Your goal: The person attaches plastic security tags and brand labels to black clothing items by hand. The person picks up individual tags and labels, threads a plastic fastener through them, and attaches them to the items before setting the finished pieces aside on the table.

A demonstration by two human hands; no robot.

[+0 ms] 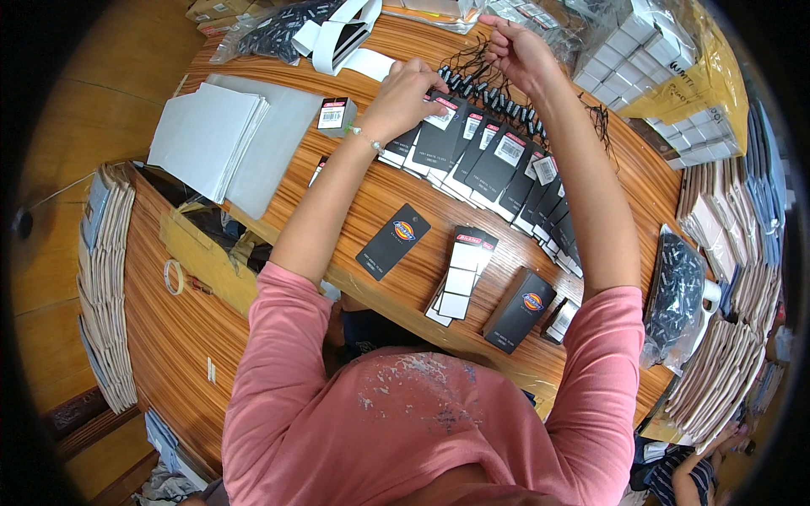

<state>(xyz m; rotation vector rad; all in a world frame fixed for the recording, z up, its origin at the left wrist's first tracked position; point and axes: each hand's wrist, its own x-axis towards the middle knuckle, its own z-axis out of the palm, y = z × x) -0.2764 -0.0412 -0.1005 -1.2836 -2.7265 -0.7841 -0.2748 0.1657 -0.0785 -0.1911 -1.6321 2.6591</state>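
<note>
Left hand [413, 91]: fingers bent, thumb and fingertips narrowly spaced at the top of a fanned row of black tags [489, 173]; whether they pinched one could not be told. Right hand [519, 57]: raised beyond the row, forefinger extended, other fingers curled; a grip on any cord could not be made out. Black cords [460, 61]: between the two hands, joined to the row. Small box [335, 115]: just left of the left hand. White sheets [207, 139]: farther left. Single black tag [395, 242], stickered tags [462, 270] and black stack [521, 312]: on the table [422, 201], nearer the body than both hands.
</note>
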